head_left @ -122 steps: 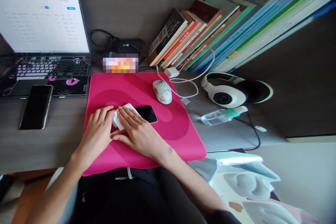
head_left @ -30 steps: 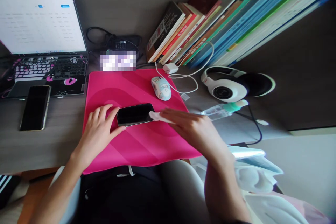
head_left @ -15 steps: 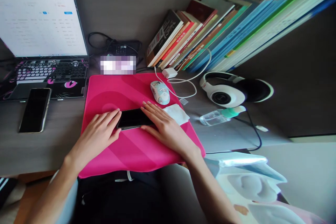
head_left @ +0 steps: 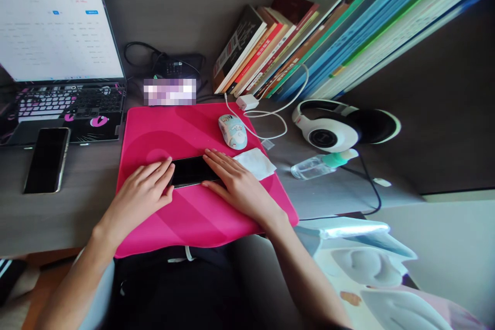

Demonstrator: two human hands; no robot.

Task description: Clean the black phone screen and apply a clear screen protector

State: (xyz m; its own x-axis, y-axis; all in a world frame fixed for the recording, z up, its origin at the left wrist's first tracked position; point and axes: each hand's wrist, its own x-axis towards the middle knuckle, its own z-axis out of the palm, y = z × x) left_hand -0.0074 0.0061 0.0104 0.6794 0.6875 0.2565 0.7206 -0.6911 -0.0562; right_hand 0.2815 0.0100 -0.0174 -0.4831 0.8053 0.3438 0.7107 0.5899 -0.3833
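A black smartphone (head_left: 188, 171) lies sideways, screen up, on the pink desk mat (head_left: 162, 124). My left hand (head_left: 145, 188) holds its left end, with the fingers along the far corner and the thumb at the near one. Over the right end lies my right hand (head_left: 240, 185), fingers across the far edge and thumb at the near edge, hiding that end. Just beyond my right hand is a folded white wipe (head_left: 256, 163) on the mat. A patterned computer mouse (head_left: 232, 132) sits farther back.
On the left are an open laptop (head_left: 58, 26) and a second smartphone (head_left: 47, 160). Books (head_left: 266, 51) lean along the back. White headphones (head_left: 328, 131), a spray bottle (head_left: 315, 166) and a charger (head_left: 247, 102) with a looped cable stand right of the mat.
The whole view has shifted slightly, so everything appears a little farther left and higher. Both hands keep their hold on the smartphone, which stays in nearly the same place on the mat.
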